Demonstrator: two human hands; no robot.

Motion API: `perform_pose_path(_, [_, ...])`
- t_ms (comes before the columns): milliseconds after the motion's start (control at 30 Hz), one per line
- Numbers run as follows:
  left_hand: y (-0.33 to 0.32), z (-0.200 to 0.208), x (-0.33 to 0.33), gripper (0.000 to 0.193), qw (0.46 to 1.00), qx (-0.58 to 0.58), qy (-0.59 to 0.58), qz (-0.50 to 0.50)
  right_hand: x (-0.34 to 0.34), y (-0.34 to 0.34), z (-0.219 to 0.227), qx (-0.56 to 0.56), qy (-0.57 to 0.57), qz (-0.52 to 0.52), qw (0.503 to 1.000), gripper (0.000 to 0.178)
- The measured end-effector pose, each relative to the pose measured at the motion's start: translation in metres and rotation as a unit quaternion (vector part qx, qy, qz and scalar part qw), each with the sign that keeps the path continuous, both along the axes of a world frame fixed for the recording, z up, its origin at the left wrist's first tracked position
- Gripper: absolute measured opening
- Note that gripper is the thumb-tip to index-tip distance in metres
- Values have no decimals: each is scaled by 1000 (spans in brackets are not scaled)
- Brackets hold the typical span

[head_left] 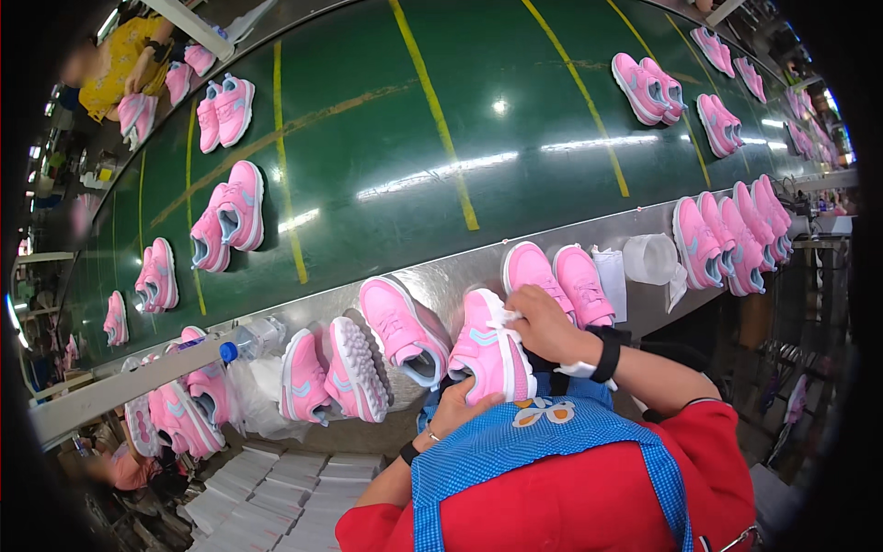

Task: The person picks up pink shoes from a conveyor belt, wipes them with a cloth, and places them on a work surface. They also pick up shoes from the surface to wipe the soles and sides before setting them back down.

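Observation:
A pink child's sneaker (pixel 482 345) with pale blue stripes and a white sole is tilted up in front of my apron. My left hand (pixel 452 410) grips it low, at the heel end. My right hand (pixel 548 324) pinches a small white cloth (pixel 499 314) and presses it on the shoe near the toe; the fingertips are partly hidden. Left of it, another pink sneaker (pixel 401 322) rests on the metal ledge (pixel 451 276). Just beyond my right hand stand a pair of pink sneakers (pixel 533 273), partly covered by the hand.
A green conveyor (pixel 368 138) with yellow lines carries several pairs of pink sneakers. More shoes (pixel 727 235) line the ledge at right, beside a white tape roll (pixel 649 258). At left are a plastic bottle (pixel 258 338) and a metal bar (pixel 129 397). A person in yellow (pixel 120 69) works across.

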State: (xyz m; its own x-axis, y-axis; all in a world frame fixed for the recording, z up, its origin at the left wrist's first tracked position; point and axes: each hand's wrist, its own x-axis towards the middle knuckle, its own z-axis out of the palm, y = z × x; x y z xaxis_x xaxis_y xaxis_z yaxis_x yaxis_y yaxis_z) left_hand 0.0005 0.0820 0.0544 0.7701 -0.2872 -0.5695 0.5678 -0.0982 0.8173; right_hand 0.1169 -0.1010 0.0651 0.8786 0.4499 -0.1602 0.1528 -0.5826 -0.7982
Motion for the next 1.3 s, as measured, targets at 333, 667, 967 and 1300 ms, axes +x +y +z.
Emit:
perform_pose_path(333, [6,23,10,27,999,-33,30,31,9,12,-1,18,59,58,996,10])
perform_pose_path(667, [4,28,17,23,1000,-2,17,18,45,28,-40,-70,93,47,992,9])
perform_pose_path(967, [-5,28,20,23,997,49,44,-47,48,15,-50,-73,50,34,995,15])
perform_pose_path(1300, [-6,31,26,27,999,4,-51,-5,65,-5,-30,16,125,-54,991,19])
